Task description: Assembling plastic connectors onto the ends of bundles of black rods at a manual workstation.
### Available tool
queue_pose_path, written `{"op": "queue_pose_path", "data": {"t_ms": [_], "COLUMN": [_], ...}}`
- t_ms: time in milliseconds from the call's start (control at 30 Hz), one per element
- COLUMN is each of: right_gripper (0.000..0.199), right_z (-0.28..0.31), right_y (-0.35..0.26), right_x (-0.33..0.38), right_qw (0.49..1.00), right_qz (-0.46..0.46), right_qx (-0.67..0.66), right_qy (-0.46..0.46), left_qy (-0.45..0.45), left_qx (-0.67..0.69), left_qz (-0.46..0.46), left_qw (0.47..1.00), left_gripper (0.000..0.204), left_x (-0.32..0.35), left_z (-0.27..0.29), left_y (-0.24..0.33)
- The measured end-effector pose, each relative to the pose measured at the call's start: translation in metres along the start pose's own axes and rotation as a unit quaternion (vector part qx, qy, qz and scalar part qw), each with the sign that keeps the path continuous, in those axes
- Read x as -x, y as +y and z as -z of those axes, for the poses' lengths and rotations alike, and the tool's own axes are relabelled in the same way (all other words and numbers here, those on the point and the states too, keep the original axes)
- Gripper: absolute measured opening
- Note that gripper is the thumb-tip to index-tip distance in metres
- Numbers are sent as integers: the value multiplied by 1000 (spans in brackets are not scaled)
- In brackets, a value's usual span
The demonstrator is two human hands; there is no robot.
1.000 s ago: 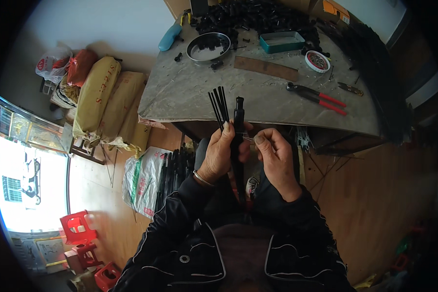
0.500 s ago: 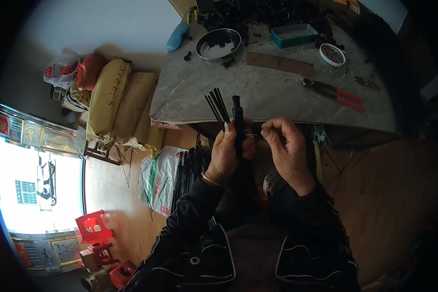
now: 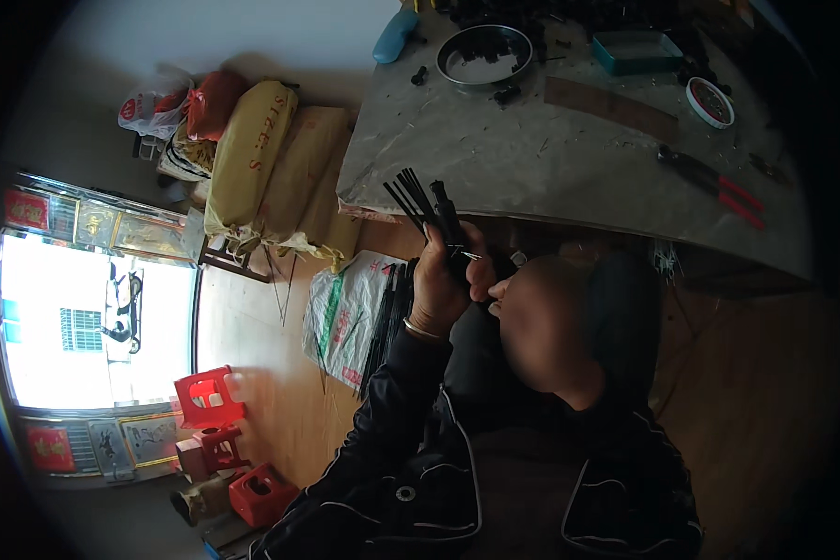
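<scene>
My left hand (image 3: 443,289) grips a black tube-like part (image 3: 447,215) with a stepped top. The tube leans slightly left. Between the same hand's thumb and fingers, a fan of several thin black rods (image 3: 409,198) sticks up beside the tube. A short, thin, light-coloured pin or wire (image 3: 467,253) crosses in front of the tube near my fingers. My right hand (image 3: 546,322) is just right of and below the left, its fingertips close to the left fingers. It is badly blurred, so its grip cannot be made out.
Ahead is a grey worktable (image 3: 457,140) with a round metal dish (image 3: 485,82), a teal tray (image 3: 637,65), a white-rimmed round container (image 3: 709,103) and red-handled pliers (image 3: 714,185). Yellow sacks (image 3: 252,154) stand left; red stools (image 3: 210,397) are lower left. Black rods (image 3: 383,317) lie on plastic.
The surroundings have shifted right in the picture as my head turned. My right hand, its thumb and finger pinched before, has come lower and nearer the left. The tube has tipped left.
</scene>
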State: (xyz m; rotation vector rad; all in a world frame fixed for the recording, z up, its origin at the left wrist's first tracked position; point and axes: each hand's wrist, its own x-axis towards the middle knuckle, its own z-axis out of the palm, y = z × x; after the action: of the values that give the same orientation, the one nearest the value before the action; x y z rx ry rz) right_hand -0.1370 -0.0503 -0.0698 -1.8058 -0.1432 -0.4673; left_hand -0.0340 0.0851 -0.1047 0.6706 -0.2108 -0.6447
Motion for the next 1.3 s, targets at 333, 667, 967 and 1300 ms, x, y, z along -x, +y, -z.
{"op": "queue_pose_path", "data": {"t_ms": [333, 667, 967, 1300], "right_gripper": [15, 12, 16, 15], "right_z": [6, -2, -8, -4], "right_y": [-5, -13, -18, -17], "right_x": [-25, -21, -14, -12], "right_qw": [997, 989, 972, 967], "right_qz": [-48, 78, 150, 160], "right_qx": [50, 89, 148, 158], "right_qy": [41, 89, 107, 122], "left_qy": [33, 92, 37, -2], "left_qx": [-24, -117, -111, -70], "left_qz": [21, 0, -42, -23], "left_qw": [999, 989, 992, 997], "left_gripper": [58, 53, 58, 57], "left_x": [1, 7, 14, 13], "left_z": [-18, -45, -40, -46], "left_y": [2, -2, -4, -3]}}
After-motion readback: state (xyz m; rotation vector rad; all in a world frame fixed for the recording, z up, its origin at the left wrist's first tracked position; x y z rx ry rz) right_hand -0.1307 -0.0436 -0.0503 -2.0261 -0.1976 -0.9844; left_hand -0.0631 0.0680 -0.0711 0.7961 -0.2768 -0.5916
